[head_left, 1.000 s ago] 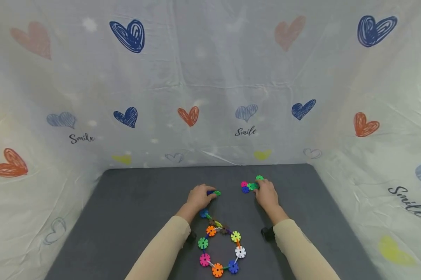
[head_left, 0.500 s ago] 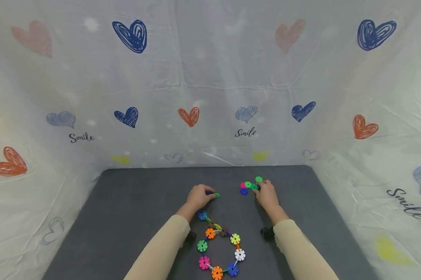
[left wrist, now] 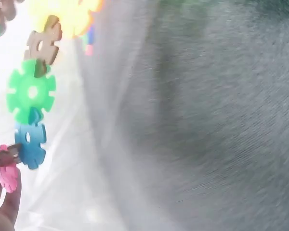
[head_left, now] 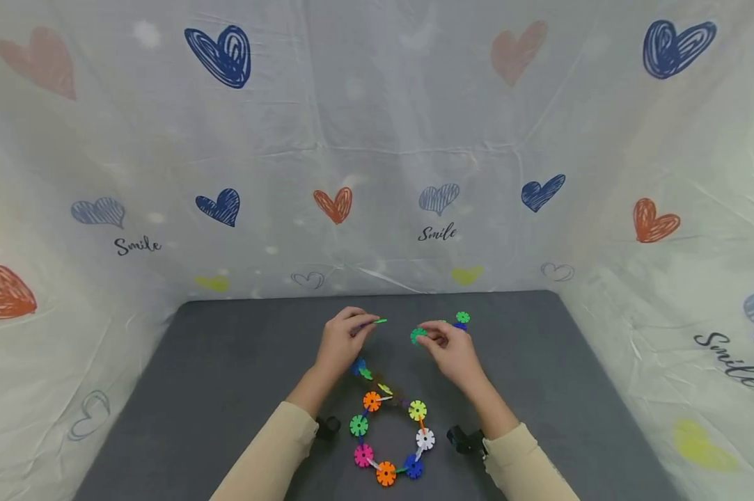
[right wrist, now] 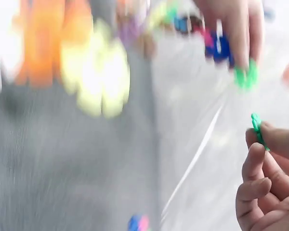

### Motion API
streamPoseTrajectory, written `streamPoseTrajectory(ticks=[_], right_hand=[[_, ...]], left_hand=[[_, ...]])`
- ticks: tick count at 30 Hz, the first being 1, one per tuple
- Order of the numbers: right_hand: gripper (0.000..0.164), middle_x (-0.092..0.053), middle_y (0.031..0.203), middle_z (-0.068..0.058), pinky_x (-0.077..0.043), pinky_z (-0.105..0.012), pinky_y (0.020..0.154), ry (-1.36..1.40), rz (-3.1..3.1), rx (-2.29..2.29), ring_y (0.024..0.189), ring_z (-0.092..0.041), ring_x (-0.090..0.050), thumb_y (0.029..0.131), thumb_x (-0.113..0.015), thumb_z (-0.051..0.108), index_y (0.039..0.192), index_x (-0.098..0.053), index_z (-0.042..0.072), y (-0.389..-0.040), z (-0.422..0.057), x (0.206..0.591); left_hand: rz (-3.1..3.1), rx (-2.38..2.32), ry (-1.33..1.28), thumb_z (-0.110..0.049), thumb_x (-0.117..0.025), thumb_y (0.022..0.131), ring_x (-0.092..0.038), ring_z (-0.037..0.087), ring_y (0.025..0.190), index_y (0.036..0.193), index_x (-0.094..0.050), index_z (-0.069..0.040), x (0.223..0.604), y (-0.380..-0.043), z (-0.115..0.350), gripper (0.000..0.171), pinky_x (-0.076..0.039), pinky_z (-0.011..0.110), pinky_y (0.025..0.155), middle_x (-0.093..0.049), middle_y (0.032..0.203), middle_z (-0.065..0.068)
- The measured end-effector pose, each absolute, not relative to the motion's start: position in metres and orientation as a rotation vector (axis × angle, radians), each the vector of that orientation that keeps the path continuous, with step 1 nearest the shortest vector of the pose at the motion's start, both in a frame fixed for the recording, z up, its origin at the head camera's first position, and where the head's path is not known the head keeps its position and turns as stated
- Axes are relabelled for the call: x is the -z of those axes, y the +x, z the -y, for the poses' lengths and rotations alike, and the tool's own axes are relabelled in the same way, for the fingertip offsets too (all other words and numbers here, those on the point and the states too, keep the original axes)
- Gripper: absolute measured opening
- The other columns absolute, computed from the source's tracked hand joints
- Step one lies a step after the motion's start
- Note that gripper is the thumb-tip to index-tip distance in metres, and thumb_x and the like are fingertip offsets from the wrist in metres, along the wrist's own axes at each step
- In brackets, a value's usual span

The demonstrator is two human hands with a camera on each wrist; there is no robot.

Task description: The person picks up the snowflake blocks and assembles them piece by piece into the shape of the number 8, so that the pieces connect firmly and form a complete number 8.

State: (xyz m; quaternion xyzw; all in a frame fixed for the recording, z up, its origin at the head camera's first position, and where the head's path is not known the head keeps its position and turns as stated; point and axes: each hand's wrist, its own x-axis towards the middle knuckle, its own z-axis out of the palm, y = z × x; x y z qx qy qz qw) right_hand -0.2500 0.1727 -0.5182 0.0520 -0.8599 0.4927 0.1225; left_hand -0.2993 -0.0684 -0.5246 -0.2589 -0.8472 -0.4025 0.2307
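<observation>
My left hand (head_left: 339, 341) pinches the end of a chain of interlocking plastic snowflake discs, a bright green disc (head_left: 381, 321) showing at its fingertips. Below that hand the chain slants down to a ring of linked discs, a white disc (head_left: 425, 439) among them. My right hand (head_left: 454, 351) holds a loose green snowflake disc (head_left: 417, 336) between thumb and fingers, a short gap from the left hand. In the right wrist view this loose disc (right wrist: 256, 129) stands edge-on, apart from the chain. Brown, green and blue links (left wrist: 30, 144) hang by the left fingers in the left wrist view.
Behind the right hand lie a few loose discs, one green disc (head_left: 463, 317) and a blue one partly hidden. Dark grey cloth covers the table (head_left: 239, 390). A pale curtain (head_left: 377, 229) printed with hearts stands around its back and sides.
My right hand has picked the green disc from the loose pile and carried it left. My left hand has risen slightly, lifting the upper chain with it.
</observation>
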Motion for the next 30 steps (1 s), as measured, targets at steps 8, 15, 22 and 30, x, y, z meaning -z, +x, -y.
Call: streamPoseTrajectory(ticks=[8, 15, 22, 30], right_hand=[[0.012, -0.072, 0.085, -0.001, -0.055, -0.025, 0.06, 0.337, 2.177, -1.494, 0.067, -0.013, -0.066, 0.091, -0.076, 0.014, 0.103, -0.075, 0.012, -0.214, -0.139, 0.472], [0.015, -0.076, 0.088, -0.004, -0.057, -0.029, 0.061, 0.437, 2.037, -1.381, 0.067, -0.018, -0.067, 0.088, -0.076, 0.004, 0.103, -0.076, 0.01, -0.207, -0.133, 0.453], [0.021, -0.077, 0.088, -0.012, -0.053, -0.019, 0.062, 0.553, 1.994, -1.379, 0.069, -0.018, -0.068, 0.083, -0.078, -0.006, 0.103, -0.076, 0.002, -0.206, -0.138, 0.448], [0.025, -0.076, 0.084, -0.009, -0.05, -0.013, 0.067, 0.714, 1.997, -1.283, 0.069, -0.017, -0.067, 0.078, -0.079, -0.011, 0.1, -0.078, 0.002, -0.204, -0.147, 0.444]], left_hand=[[1.97, 0.955, -0.971, -0.001, -0.084, 0.078, -0.068, 0.022, 0.085, 0.097, -0.081, -0.01, 0.485, -0.27, 0.07, 0.021, -0.059, 0.03, 0.071, -0.069, 0.1, 0.011], [1.86, 0.935, -1.04, -0.005, -0.08, 0.084, -0.068, 0.024, 0.09, 0.099, -0.081, -0.01, 0.462, -0.258, 0.065, 0.016, -0.06, 0.033, 0.078, -0.069, 0.102, 0.011], [1.79, 0.856, -1.105, -0.013, -0.071, 0.095, -0.067, 0.027, 0.088, 0.1, -0.081, -0.01, 0.453, -0.251, 0.066, 0.011, -0.059, 0.031, 0.07, -0.07, 0.101, 0.014], [1.715, 0.775, -1.174, -0.013, -0.062, 0.101, -0.068, 0.028, 0.094, 0.103, -0.08, -0.008, 0.448, -0.246, 0.065, 0.018, -0.06, 0.036, 0.084, -0.071, 0.106, 0.015]])
